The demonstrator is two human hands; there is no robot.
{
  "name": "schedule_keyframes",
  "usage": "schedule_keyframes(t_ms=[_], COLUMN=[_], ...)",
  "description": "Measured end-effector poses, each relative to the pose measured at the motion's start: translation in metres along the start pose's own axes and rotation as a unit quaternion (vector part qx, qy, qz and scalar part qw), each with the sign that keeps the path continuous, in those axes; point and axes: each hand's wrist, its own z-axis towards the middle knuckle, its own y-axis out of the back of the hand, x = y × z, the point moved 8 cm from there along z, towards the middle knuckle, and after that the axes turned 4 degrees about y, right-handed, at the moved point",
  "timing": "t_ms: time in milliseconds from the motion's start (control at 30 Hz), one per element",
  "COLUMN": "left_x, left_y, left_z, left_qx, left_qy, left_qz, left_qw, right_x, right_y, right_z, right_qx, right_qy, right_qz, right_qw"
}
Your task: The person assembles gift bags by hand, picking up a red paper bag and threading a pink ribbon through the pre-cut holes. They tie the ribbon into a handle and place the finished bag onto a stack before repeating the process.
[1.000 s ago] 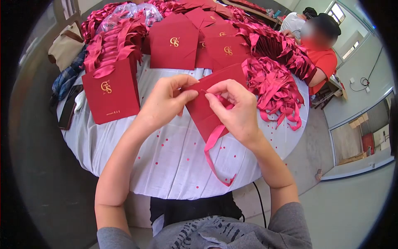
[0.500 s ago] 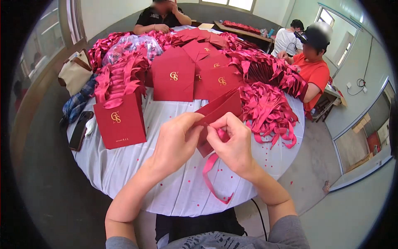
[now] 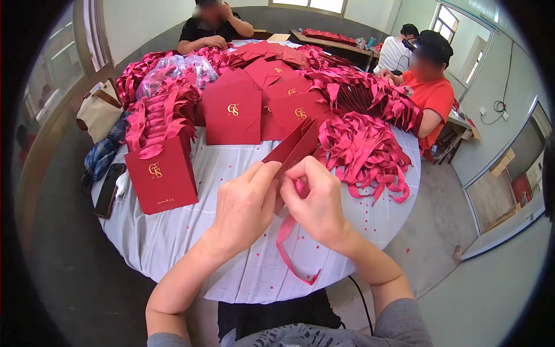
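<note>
My left hand [image 3: 245,205] grips the top edge of a dark red paper bag [image 3: 296,142], tilted in front of me over the table. Pinched in the fingers of my right hand [image 3: 315,199], against the same edge, is a pink ribbon [image 3: 286,246] whose loose tail hangs down to the tablecloth. My fingers hide the spot where ribbon and bag meet. To the left stands a finished-looking red bag [image 3: 162,176] with gold lettering and a ribbon handle. A heap of loose pink ribbons [image 3: 370,156] lies right of my hands.
Flat red bags [image 3: 234,110] are piled ahead on the white tablecloth [image 3: 219,272], with ribboned bags [image 3: 159,115] in a row at left. A phone [image 3: 110,191] and a cloth bag [image 3: 99,107] lie at the left edge. Co-workers sit across and at right; one wears an orange shirt [image 3: 430,95].
My right hand has come in closer to my left at the bag's edge. The bag has tilted slightly, and the whole view has shifted a little.
</note>
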Motion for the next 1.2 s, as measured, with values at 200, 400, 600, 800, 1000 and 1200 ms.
schedule_keyframes(t_ms=[200, 400, 600, 800, 1000, 1200], left_x=[-0.004, -0.01, 0.004, 0.017, 0.011, 0.005], left_y=[-0.003, 0.008, 0.006, 0.0, 0.0, -0.001], left_z=[0.001, 0.009, 0.007, 0.001, -0.001, 0.0], left_qx=[0.019, 0.075, 0.109, 0.045, 0.043, 0.042], left_qy=[-0.014, -0.067, -0.017, -0.017, -0.034, -0.036], left_qz=[0.033, 0.046, 0.025, -0.013, -0.005, 0.034], left_qw=[0.999, 0.994, 0.994, 0.999, 0.998, 0.998], right_x=[-0.036, -0.012, 0.006, -0.01, -0.007, -0.015], right_y=[-0.018, -0.005, 0.003, -0.026, -0.053, -0.065], right_z=[-0.003, 0.007, 0.024, 0.06, 0.074, 0.074], right_qx=[0.097, 0.07, 0.14, 0.367, 0.61, 0.66], right_qy=[-0.174, -0.02, 0.094, 0.11, -0.015, -0.036], right_qz=[0.204, 0.121, -0.079, -0.062, -0.051, -0.084], right_qw=[0.958, 0.99, 0.983, 0.922, 0.79, 0.746])
